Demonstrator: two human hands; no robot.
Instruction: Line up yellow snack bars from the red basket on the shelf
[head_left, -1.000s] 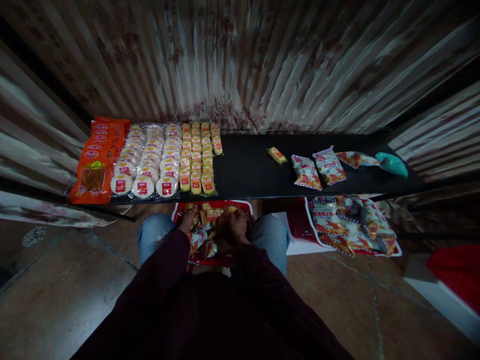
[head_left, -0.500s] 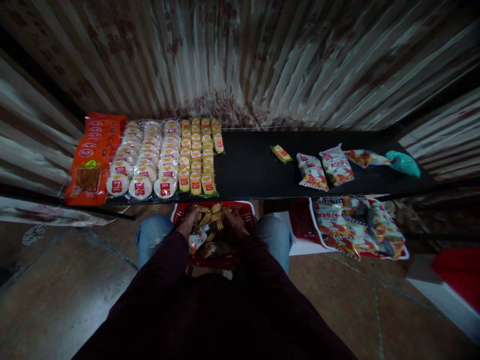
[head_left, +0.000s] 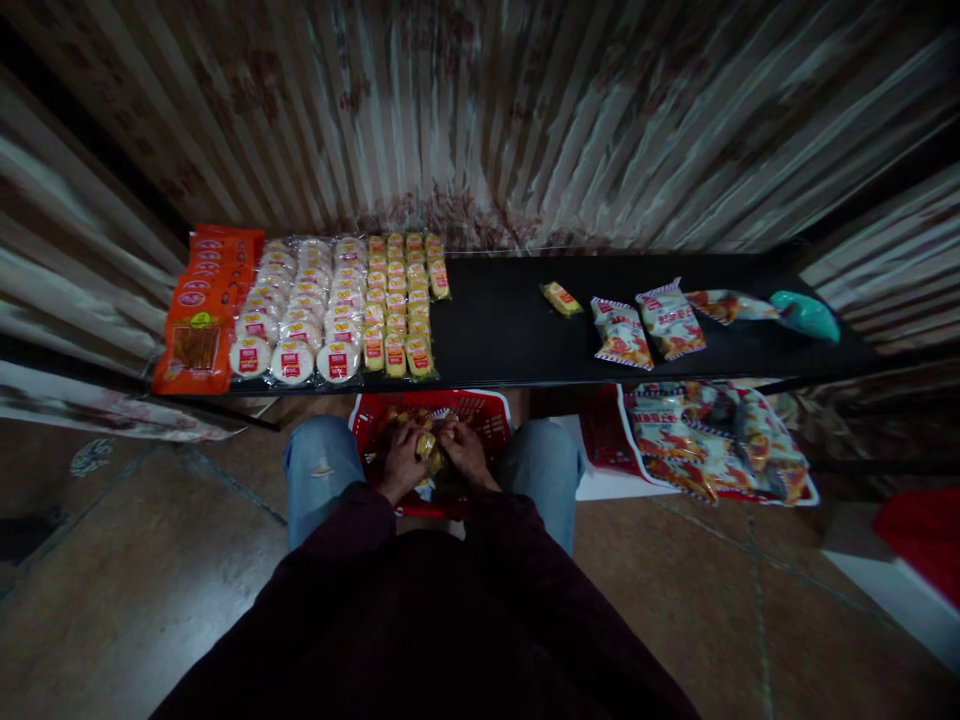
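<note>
Between my knees stands a red basket with wrapped snacks inside, dim and partly covered by my hands. My left hand is closed around a small yellow wrapped cake over the basket. Close beside it, my right hand has its fingers curled inward at the packs; what they grip is hidden. On the black shelf above, yellow wrapped cakes stand in tight columns. One single yellow cake lies apart, farther right.
Left on the shelf are round white wrapped cakes and orange packets. Rightward lie striped snack bags and a teal packet. A second red basket, full of such bags, stands at the lower right. Curtains hang behind.
My hands have drawn closer together over the basket, and a yellow wrapped cake now shows in my left hand. The camera view has shifted slightly.
</note>
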